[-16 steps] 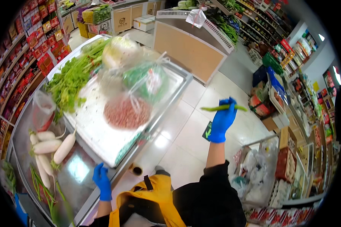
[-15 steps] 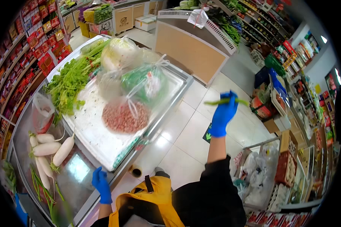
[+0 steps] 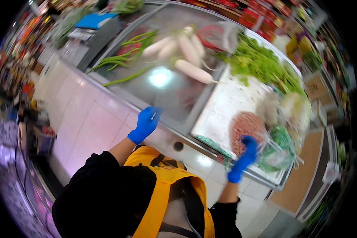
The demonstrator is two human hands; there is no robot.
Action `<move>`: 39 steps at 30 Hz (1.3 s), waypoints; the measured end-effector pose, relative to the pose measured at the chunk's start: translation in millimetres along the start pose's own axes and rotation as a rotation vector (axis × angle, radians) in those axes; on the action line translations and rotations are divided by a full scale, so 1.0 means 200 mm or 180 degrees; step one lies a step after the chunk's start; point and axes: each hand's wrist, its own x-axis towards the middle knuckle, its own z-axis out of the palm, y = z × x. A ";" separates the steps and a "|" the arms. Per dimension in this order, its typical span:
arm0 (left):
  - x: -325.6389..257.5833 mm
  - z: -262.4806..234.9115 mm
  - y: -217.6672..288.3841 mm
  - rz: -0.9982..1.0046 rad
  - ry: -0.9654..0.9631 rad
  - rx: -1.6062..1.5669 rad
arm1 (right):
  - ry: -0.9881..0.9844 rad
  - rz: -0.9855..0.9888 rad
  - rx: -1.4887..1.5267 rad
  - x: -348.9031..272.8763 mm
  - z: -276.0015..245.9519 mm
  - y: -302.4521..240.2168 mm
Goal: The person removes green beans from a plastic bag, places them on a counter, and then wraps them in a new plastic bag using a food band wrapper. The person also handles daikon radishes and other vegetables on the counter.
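1. Presently, I was watching from far away through the head camera, and both hands were blurred, so I judged their grip with care.
2. The left hand, in a blue glove, hung just beside the near edge of the counter. Its fingers looked bent, but I could not tell whether they were closed on anything.
3. The right hand, gloved the same, overlapped the bag of pinkish grains in my view. I could not tell whether its fingers pinched the plastic or only stood above it.
4. This bag lay on the white tray, just beside a green bag.
5. In my judgement, the main danger was there: a fingertip caught in thin plastic could tear it and spill the grains.
6. A hard pull might also disturb the round cabbage close by.
7. On the left, a careless sleeve could push the single green pod off, because it lay near the rim.
8. The counter surface was grey and shiny, with one bright reflection; white radishes lay there in a heap, and leafy celery covered the tray's far part.
9. Around were a pale tiled floor and, beyond the counter, red packets.
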 end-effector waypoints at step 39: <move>0.74 -1.78 -1.80 -0.0965 0.0808 -0.0033 | -0.3674 -0.3135 -0.2164 0.10 3.76 -0.47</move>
